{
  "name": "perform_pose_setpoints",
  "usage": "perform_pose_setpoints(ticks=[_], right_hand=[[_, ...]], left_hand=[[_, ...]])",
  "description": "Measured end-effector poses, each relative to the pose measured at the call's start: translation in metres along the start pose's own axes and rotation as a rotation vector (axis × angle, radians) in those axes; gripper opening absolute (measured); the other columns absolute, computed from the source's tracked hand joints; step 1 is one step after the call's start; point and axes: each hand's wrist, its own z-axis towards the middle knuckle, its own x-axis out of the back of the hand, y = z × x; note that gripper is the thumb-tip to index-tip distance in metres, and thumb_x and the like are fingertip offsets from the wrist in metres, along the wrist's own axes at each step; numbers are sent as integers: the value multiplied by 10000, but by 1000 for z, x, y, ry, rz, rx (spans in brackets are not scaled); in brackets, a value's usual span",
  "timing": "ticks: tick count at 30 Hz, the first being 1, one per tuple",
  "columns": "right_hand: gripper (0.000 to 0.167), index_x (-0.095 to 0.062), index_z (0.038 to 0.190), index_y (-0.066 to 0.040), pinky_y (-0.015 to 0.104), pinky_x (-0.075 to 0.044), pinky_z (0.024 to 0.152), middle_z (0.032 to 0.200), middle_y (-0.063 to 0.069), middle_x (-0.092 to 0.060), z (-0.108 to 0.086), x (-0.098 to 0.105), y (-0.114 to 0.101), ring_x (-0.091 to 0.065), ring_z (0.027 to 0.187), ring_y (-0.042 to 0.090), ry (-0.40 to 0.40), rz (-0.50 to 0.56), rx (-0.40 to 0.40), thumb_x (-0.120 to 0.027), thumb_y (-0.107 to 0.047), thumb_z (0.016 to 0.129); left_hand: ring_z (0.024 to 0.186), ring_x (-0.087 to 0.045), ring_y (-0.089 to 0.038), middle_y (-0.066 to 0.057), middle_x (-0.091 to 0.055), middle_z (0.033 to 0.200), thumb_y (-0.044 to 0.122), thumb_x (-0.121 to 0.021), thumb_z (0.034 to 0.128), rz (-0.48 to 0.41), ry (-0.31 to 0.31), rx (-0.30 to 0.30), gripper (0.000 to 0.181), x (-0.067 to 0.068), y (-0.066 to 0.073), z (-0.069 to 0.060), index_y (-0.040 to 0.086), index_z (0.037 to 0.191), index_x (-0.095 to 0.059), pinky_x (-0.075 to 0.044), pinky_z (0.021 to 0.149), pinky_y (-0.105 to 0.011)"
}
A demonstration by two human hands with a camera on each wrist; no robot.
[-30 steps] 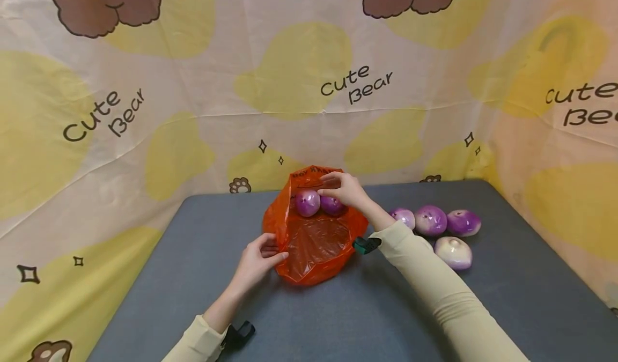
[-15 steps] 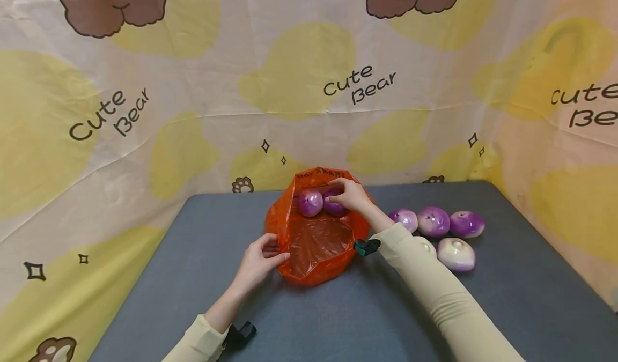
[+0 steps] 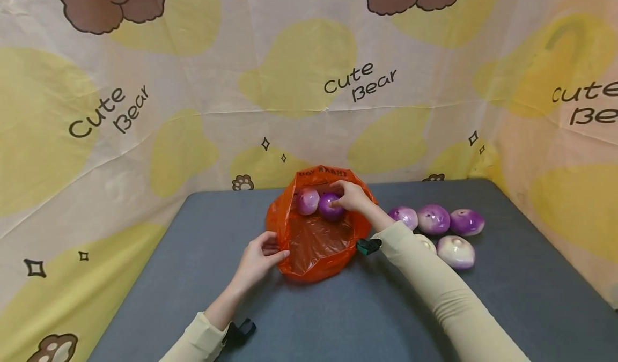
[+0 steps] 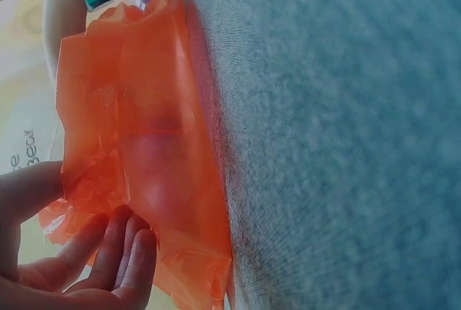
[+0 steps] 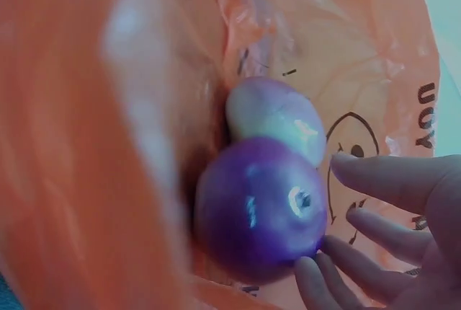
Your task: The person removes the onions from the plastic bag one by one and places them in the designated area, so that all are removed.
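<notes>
An orange-red plastic bag (image 3: 278, 217) lies on the table with its mouth facing me. Inside it sit two glossy purple onions, a paler one (image 3: 307, 201) at left and a darker one (image 3: 329, 207) beside it. My left hand (image 3: 258, 257) pinches the bag's left rim between thumb and fingers. Reaching into the mouth, my right hand (image 3: 350, 197) has its fingertips against the darker onion (image 5: 259, 209); its fingers are spread and only slightly bent in the right wrist view. The paler onion (image 5: 277, 115) touches the darker one there.
To the right of the bag, several purple and white onions (image 3: 433, 219) lie close together on the grey table (image 3: 309, 324). My right forearm partly covers one onion (image 3: 425, 243). A printed cloth (image 3: 289, 72) hangs behind the table.
My right hand has moved a little lower, from above the darker onion to its side. Both onions in the bag have turned, the darker one shifting slightly forward. My left hand keeps its hold.
</notes>
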Motion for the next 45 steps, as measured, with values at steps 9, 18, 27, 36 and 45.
perform_pose_setpoints(ticks=[9,18,27,36,45], right_hand=[[541,-572,1259,-76,449,-493,960,1295,158,-573,-1,-5,8,-540,1179,336,-95,-45,0,-782,-171,769],[709,-469,1368,-150,504,-449,998,1382,139,-491,-6,-10,13,-504,1190,338,-189,-33,30,-801,-178,743],[786,-427,1405,-165,491,-462,978,1355,159,-494,-9,-18,12,-518,1169,335,-185,-51,32,-820,-262,731],[774,-448,1386,-180,472,-477,961,1329,146,-518,-10,-20,11,-539,1134,313,-168,-38,24,-830,-266,718],[828,-430,1400,-175,490,-458,991,1367,130,-499,-14,-16,7,-522,1173,316,-167,-47,39,-843,-312,695]], left_hand=[[941,-650,-302,-178,-648,1032,42,-727,807,6,9,-11,333,0,0,2,-23,1107,-599,-554,855,-354],[946,-649,-301,-187,-647,1033,35,-727,805,8,7,-13,331,0,2,1,-27,1105,-600,-554,855,-351],[949,-651,-292,-176,-648,1036,50,-731,806,13,9,-12,343,0,1,2,-20,1115,-600,-553,856,-343],[925,-655,-267,-156,-650,1023,58,-732,808,8,14,-20,329,-2,-5,5,-3,1105,-604,-560,836,-332],[922,-656,-243,-145,-649,1037,87,-754,796,-11,38,-13,357,-4,-34,15,33,1118,-609,-560,834,-317]])
